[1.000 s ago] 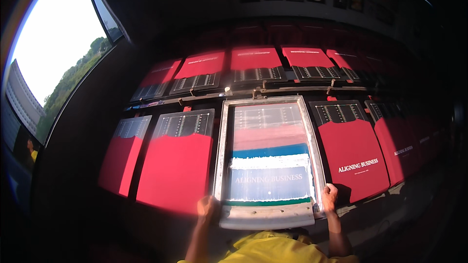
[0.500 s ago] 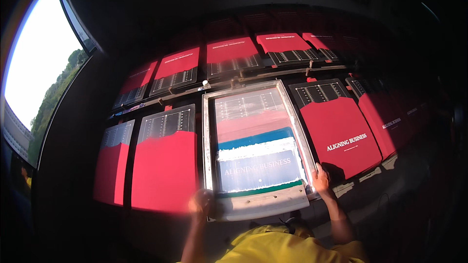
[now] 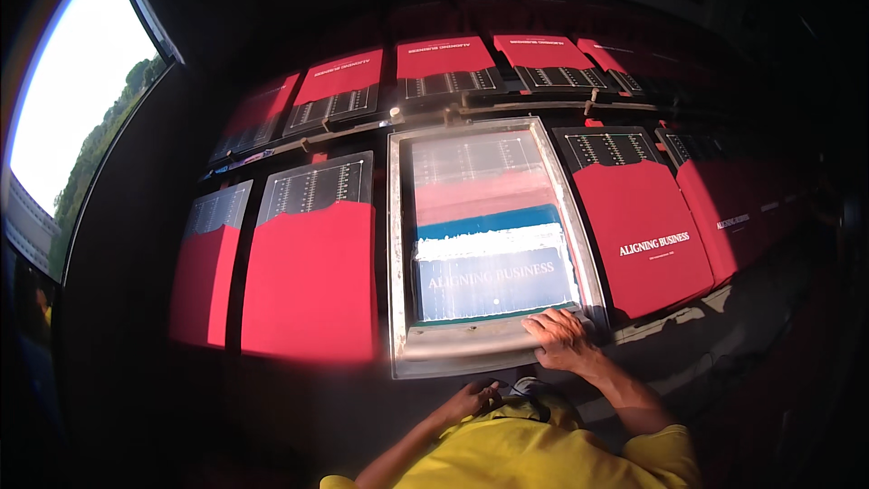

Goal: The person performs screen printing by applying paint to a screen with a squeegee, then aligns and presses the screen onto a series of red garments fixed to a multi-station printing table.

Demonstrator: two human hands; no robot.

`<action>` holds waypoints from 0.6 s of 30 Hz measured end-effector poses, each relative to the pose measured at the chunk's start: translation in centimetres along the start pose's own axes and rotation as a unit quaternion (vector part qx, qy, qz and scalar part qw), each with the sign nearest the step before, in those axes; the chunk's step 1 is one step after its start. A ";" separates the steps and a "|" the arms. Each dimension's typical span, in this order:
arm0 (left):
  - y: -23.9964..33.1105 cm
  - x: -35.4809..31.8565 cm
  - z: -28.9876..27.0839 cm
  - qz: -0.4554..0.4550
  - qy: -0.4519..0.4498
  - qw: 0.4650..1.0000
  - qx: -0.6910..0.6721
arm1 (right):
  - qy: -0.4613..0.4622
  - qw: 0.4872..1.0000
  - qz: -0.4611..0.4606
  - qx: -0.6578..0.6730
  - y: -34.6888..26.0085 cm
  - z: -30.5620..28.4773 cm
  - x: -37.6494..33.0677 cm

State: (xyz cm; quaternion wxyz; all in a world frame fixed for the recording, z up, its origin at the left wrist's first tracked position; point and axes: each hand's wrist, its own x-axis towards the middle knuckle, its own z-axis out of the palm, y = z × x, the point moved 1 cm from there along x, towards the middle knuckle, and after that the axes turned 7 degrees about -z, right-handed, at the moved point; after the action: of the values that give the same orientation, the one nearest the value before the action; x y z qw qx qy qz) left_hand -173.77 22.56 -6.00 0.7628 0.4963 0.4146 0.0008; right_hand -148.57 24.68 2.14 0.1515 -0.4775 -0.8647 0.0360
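Note:
A screen-printing frame (image 3: 587,244) lies over one of the boards in the near row. Through its mesh show red cloth, a blue-and-white stencil area (image 3: 489,285) and pale lettering. Across the frame's near end rests a wide squeegee (image 3: 471,337) with a greyish handle and a thin green edge. My right hand (image 3: 561,340) is closed over the right end of the squeegee, fingertips on its far side. My left hand (image 3: 474,397) is apart from the frame, low in front of my yellow shirt (image 3: 534,453). Its fingers are curled in shadow, and what they hold, if anything, cannot be made out.
Red garments on dark ruled boards flank the frame: a plain one (image 3: 312,281) at left, a printed one (image 3: 638,235) at right. Behind a long rail (image 3: 362,131) stands another row of printed red garments (image 3: 444,59). A bright window (image 3: 81,100) is at far left.
My left hand has left the frame's near left corner and drawn back to my waist. My right hand has moved from the frame's right side onto the squeegee. The view has shifted slightly.

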 end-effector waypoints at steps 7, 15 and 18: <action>-0.8 3.6 1.9 0.064 0.018 0.970 -0.235 | 0.071 0.995 -0.027 -0.067 -0.4 1.1 1.5; 1.9 1.9 2.1 -0.032 0.084 0.971 -0.221 | 0.080 0.993 -0.013 -0.086 7.1 2.5 7.5; 2.2 1.5 2.5 -0.034 0.099 0.970 -0.220 | 0.107 0.987 -0.016 -0.122 9.9 3.4 9.8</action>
State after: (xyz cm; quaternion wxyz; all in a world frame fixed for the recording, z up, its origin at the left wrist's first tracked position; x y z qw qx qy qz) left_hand -170.30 22.42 -4.84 0.8077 0.2995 0.4945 0.1157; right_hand -146.39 38.56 -0.86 0.1840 -0.4800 -0.8487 -0.1238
